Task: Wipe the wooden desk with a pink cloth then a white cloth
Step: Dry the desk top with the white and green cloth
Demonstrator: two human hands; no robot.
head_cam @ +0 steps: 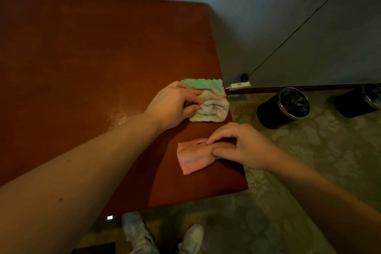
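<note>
Lower middle of frame: pink cloth (191,156) lies flat on the desk (82,57), right hand (245,146) pinching its right edge. Just past it, the left hand (173,105) has its fingers (192,100) bunching the white cloth (210,107). Both look soft and light, so I'd grab a fold.

Wooden desk (82,57), pink cloth (191,160) near its right edge, white cloth (214,109) just beyond
</note>
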